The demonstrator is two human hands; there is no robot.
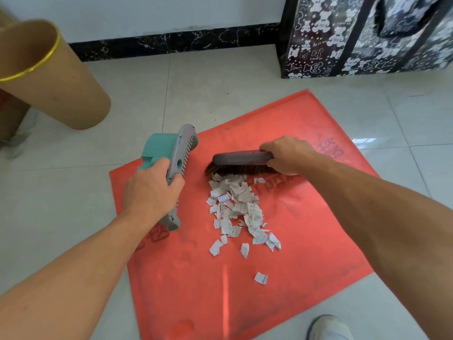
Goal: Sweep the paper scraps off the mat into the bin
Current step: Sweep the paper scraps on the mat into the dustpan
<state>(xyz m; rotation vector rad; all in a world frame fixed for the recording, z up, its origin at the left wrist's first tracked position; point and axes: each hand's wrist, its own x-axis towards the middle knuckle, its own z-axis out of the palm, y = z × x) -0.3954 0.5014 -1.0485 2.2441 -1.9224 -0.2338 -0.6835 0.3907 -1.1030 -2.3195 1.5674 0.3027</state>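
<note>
A red mat (306, 217) lies on the tiled floor. A pile of lined paper scraps (237, 209) sits in its middle, with a few loose scraps nearer me. My left hand (152, 192) grips a teal and grey dustpan (169, 153), held on edge at the mat's left side, its toothed rim facing the pile. My right hand (286, 155) holds a dark hand brush (241, 159) whose bristles touch the far end of the pile. A brown cylindrical bin (56, 77) with a gold rim stands at the far left, off the mat.
A black bag with white bear print (362, 35) stands at the back right against the wall. A black marbled skirting (171, 44) runs along the wall. A white shoe (328, 327) shows at the bottom right, just off the mat.
</note>
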